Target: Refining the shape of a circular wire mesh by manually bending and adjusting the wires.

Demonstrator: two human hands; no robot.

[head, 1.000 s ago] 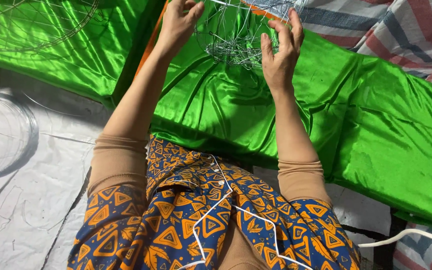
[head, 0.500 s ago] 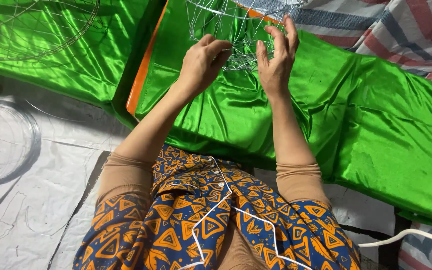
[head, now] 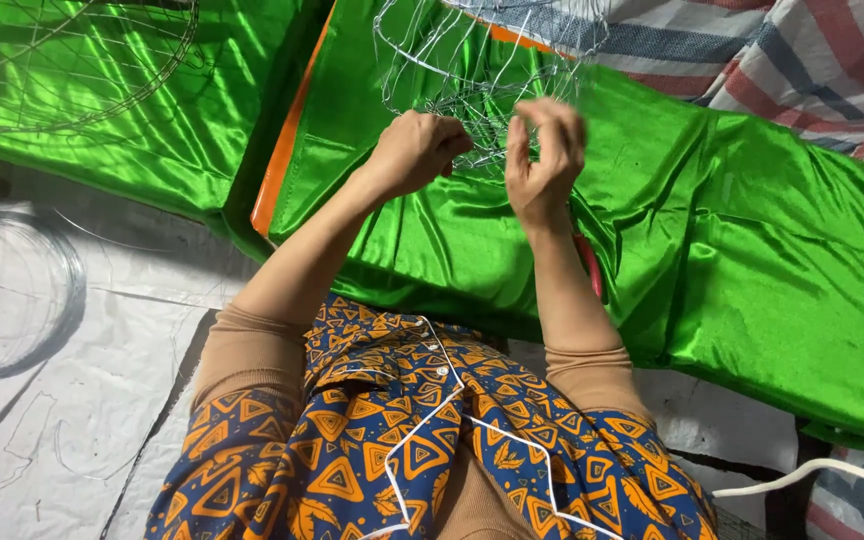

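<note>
A thin silver wire frame (head: 472, 70), shaped like a rounded cage, rests on shiny green satin fabric (head: 752, 250) at the top middle. My left hand (head: 414, 150) is closed into a fist on the frame's lower wires. My right hand (head: 544, 165) is beside it, fingers pinched on a wire strand and blurred by motion. Both forearms reach up from my lap, which is covered by a blue and orange patterned garment (head: 422, 440).
A second round wire frame (head: 62, 60) lies on green fabric at the top left. A coil of wire (head: 12, 290) sits on the white floor sheet at left. An orange fabric edge (head: 282, 150), a striped cloth (head: 802, 60) at top right and a white cable (head: 812, 475) are nearby.
Both hands have come down from the upper rim of the wire frame to its lower part. My left hand has closed into a fist and moved right, close to my right hand.
</note>
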